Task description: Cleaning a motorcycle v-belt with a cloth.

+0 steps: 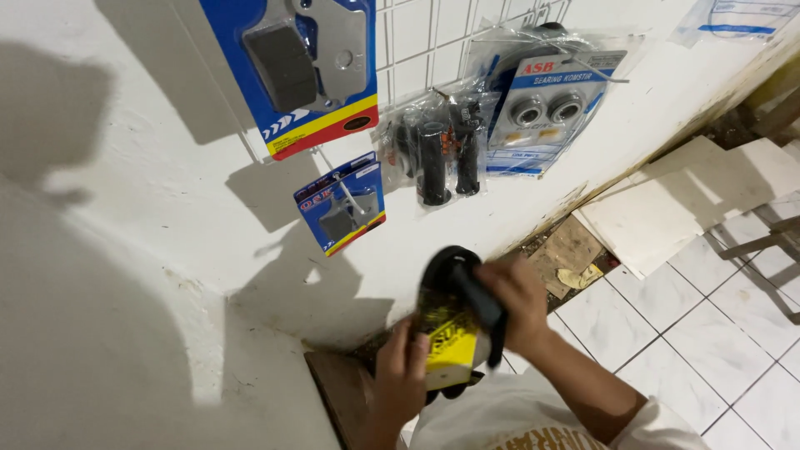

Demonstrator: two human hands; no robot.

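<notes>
My left hand [400, 375] grips the lower end of a yellow-and-black package [450, 342] held low in front of me. My right hand [517, 300] is closed around a black rubber handlebar grip [471, 287] that sticks out of the top of that package, its round flange end pointing toward the wall. Both hands are close together just above my white shirt [508, 417].
On the white wall hang a large blue brake-pad card [292, 67], a smaller blue card [342, 204], a clear bag of black grips [437, 150] and a bearing pack [542, 100]. Loose tiles [667, 208] and a wooden piece [575, 250] lie by the wall on the white tiled floor.
</notes>
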